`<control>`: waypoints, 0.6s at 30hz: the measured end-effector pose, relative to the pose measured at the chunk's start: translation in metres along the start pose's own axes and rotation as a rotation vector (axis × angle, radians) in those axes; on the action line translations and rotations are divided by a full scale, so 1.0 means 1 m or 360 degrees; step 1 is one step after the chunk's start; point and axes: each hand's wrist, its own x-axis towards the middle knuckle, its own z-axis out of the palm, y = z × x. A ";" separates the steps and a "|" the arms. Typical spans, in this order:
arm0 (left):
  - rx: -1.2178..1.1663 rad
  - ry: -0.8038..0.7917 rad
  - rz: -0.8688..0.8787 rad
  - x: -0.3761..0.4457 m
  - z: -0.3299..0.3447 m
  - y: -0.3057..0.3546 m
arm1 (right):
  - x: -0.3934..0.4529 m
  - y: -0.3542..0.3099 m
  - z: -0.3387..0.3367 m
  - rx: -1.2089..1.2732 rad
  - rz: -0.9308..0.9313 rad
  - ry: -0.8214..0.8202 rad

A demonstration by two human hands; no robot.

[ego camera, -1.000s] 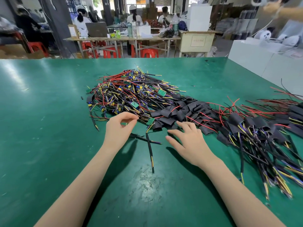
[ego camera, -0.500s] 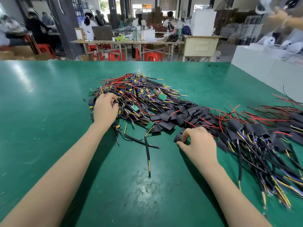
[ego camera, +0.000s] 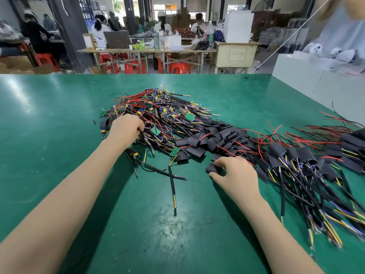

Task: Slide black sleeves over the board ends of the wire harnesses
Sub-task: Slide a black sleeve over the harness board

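Pinching a short black sleeve [ego camera: 212,168] between thumb and fingertips, the right hand [ego camera: 236,176] holds it at the near edge of the heap of loose sleeves [ego camera: 209,139], around the middle of the desk [ego camera: 49,119]. The left hand [ego camera: 126,128] sits at the left flank of the pile of bare harnesses [ego camera: 158,117], its fingers curled down into the wires; it looks closed on one or more of them, though exactly which cannot be made out.

The step in hand appears to be the pick-up: one sleeve taken, one harness being drawn from the tangle. Next, judging by the task, the harness must come free of its neighbours, its board end be turned toward the sleeve's open mouth, and the two be brought together so the sleeve slips over the small board.

The sleeve is a flattened, matte tube, soft enough to crease, so its mouth will likely need squeezing open. The harnesses are thin, springy wires in red, yellow, purple and black, ending in small green boards [ego camera: 189,116], and they will probably snag one another. One harness [ego camera: 172,186] lies apart on the desk between the arms.

Toward the right edge lies a spread of finished harnesses [ego camera: 296,159], already sleeved. The desk is a smooth green mat, scuffed at the near edge.
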 end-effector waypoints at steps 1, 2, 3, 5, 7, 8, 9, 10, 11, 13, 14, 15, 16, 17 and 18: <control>-0.0084 0.0051 -0.0039 0.000 -0.004 -0.001 | 0.000 0.000 -0.001 0.0021 -0.0002 0.0008; -0.0224 0.0146 -0.0067 0.000 -0.007 -0.001 | 0.000 0.001 -0.001 0.0047 -0.0003 0.0022; -0.0404 0.0274 -0.0092 -0.001 -0.011 -0.001 | 0.000 0.001 -0.002 0.0076 -0.0005 0.0044; -0.0803 0.0552 -0.0168 -0.004 -0.021 -0.001 | 0.000 0.001 -0.003 0.0138 -0.0003 0.0095; -0.1112 0.0761 -0.0259 -0.007 -0.032 -0.001 | 0.000 0.002 -0.003 0.0170 -0.0004 0.0120; -0.1203 0.0850 -0.0293 -0.009 -0.037 -0.002 | 0.000 0.002 -0.003 0.0169 -0.0013 0.0119; -0.1268 0.0946 -0.0314 -0.012 -0.041 -0.002 | 0.000 0.002 -0.002 0.0167 -0.0025 0.0116; -0.1325 0.1036 -0.0320 -0.014 -0.045 -0.001 | 0.000 0.002 -0.001 0.0164 -0.0036 0.0114; -0.1388 0.1098 -0.0306 -0.016 -0.050 0.002 | 0.000 0.001 0.000 0.0160 -0.0040 0.0113; -0.1509 0.1147 -0.0259 -0.019 -0.056 0.008 | 0.000 0.001 0.000 0.0151 -0.0039 0.0096; -0.1536 0.1165 -0.0252 -0.019 -0.059 0.011 | 0.000 0.001 0.001 0.0153 -0.0041 0.0085; -0.1549 0.1184 -0.0262 -0.019 -0.062 0.013 | 0.000 0.001 0.001 0.0159 -0.0046 0.0075; -0.1562 0.1202 -0.0280 -0.020 -0.064 0.014 | 0.000 0.001 0.001 0.0165 -0.0050 0.0068; -0.1580 0.1220 -0.0297 -0.020 -0.064 0.015 | -0.001 0.001 0.000 0.0165 -0.0053 0.0064; -0.1610 0.1237 -0.0308 -0.022 -0.064 0.016 | -0.001 0.001 0.000 0.0161 -0.0053 0.0060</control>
